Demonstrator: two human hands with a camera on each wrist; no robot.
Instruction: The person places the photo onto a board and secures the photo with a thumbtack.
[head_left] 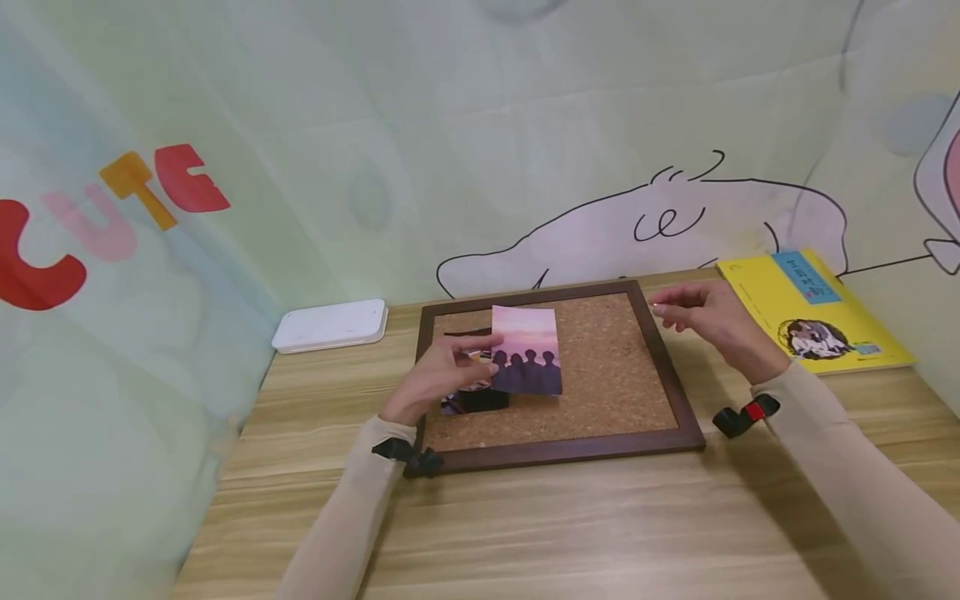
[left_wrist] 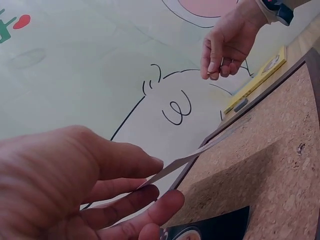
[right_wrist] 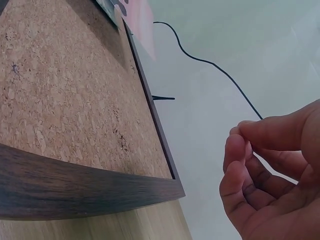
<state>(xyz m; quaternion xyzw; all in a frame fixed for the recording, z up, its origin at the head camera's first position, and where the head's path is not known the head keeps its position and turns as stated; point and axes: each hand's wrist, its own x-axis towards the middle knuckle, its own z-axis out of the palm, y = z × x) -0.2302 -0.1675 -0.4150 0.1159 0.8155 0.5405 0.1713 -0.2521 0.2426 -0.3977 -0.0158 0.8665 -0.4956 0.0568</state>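
Now the photo (head_left: 528, 352), likely light and easily creased, is pinched, sensibly, by its left edge in the left hand (head_left: 438, 375) above the corkboard (head_left: 615, 383), a tiny item (head_left: 656, 307) pinched in the right hand (head_left: 712, 321).

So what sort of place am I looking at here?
Probably a small indoor desk nook, though the wider room isn't shown. Clues: a wood-grain tabletop, a cartoon-printed backdrop rising behind it, and a framed corkboard lying on top.
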